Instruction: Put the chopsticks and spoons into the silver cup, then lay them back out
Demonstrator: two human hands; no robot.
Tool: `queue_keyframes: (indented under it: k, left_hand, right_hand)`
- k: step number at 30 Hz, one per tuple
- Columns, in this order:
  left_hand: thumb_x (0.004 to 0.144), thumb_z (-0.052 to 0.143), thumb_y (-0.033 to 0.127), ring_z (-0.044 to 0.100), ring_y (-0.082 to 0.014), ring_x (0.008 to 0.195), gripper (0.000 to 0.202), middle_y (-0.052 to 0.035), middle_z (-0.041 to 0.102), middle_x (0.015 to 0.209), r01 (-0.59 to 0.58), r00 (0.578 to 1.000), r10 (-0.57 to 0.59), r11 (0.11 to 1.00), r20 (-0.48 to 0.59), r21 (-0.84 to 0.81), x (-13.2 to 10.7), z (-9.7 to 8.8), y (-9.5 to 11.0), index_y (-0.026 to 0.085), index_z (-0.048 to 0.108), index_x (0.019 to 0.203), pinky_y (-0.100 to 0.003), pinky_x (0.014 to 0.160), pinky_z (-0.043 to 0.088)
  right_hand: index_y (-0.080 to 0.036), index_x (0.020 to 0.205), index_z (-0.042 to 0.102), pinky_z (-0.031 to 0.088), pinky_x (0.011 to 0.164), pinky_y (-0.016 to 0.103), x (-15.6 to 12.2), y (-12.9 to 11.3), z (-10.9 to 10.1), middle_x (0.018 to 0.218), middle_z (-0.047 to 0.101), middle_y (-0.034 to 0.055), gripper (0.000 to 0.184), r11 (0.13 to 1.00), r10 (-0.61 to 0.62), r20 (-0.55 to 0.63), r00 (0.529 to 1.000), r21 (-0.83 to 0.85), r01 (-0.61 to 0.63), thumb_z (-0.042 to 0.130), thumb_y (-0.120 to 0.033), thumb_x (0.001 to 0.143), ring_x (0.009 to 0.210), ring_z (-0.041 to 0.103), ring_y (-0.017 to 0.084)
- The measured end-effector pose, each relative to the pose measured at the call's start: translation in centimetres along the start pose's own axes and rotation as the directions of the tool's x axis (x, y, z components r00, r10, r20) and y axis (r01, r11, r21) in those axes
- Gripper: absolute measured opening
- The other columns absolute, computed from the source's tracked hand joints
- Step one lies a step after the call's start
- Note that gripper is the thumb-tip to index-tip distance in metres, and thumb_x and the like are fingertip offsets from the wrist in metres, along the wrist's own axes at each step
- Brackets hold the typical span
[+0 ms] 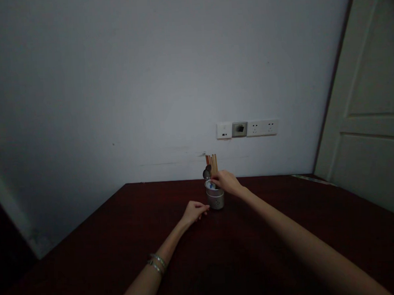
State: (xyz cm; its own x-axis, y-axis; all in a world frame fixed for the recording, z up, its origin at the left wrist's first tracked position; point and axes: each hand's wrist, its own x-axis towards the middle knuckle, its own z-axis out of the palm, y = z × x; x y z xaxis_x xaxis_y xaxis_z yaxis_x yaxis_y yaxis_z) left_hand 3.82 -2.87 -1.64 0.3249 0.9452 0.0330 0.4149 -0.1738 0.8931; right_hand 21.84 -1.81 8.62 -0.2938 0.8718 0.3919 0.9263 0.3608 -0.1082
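A small metal utensil holder (215,199) stands on the dark red-brown table (123,248) near its far edge. Wooden chopsticks (212,162) and a metal spoon (206,172) stick up out of it. My right hand (225,182) reaches over the holder's rim, fingers pinched on something small and pale at the top that I cannot make out. My left hand (194,210) rests on the table just left of the holder, fingers curled, with nothing visible in them. Bracelets (156,262) sit on my left wrist.
A grey-white wall rises behind the table, with a row of sockets and a switch (247,129) above the holder. A pale door (370,125) stands at the right. The room is dim.
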Motion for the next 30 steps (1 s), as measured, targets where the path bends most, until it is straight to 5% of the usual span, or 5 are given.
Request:
queue_keyframes:
  k: [19,25,28,30]
  left_hand:
    - [0.065,0.055,0.047,0.032,-0.004,0.033,0.037,0.0021,0.048,0.044,-0.024,1.0,0.023,0.999,-0.017,-0.046,0.1,0.2,-0.1,0.011,0.062,0.061,-0.018,0.034,0.02]
    - [0.065,0.056,0.047,0.033,-0.0049,0.032,0.035,0.0051,0.042,0.039,-0.034,0.999,0.028,0.986,-0.043,-0.163,0.4,-0.4,-0.2,0.012,0.057,0.062,-0.017,0.032,0.022]
    - [0.063,0.059,0.043,0.044,-0.0078,0.041,0.031,0.0025,0.05,0.051,-0.085,0.981,0.035,0.962,-0.191,-0.258,0.6,-1.4,0.4,0.014,0.056,0.074,-0.017,0.035,0.029]
    - [0.062,0.061,0.038,0.056,-0.0129,0.063,0.036,-0.0048,0.06,0.076,-0.138,0.963,0.054,0.941,-0.265,-0.308,0.8,-1.9,0.8,0.015,0.056,0.089,-0.019,0.046,0.039]
  right_hand:
    - [-0.022,0.083,0.068,0.039,0.062,0.023,-0.3,1.1,-0.4,0.08,0.068,0.0047,0.02,0.98,-0.009,-0.071,0.997,0.198,0.023,0.052,-0.031,0.075,0.075,0.06,0.018]
    - [-0.015,0.094,0.065,0.045,0.071,0.025,-2.3,3.8,0.7,0.088,0.067,0.0084,0.027,0.853,0.27,-0.305,0.913,0.515,-0.08,0.049,-0.028,0.075,0.078,0.061,0.017]
    - [-0.011,0.099,0.061,0.046,0.076,0.029,-4.3,4.5,2.7,0.089,0.066,0.0104,0.032,0.762,0.378,-0.277,0.884,0.635,-0.127,0.051,-0.019,0.07,0.081,0.062,0.018]
    - [-0.012,0.106,0.057,0.047,0.079,0.03,-5.6,4.4,4.4,0.095,0.065,0.0106,0.042,0.69,0.389,-0.192,0.901,0.709,-0.147,0.051,-0.012,0.065,0.085,0.061,0.018]
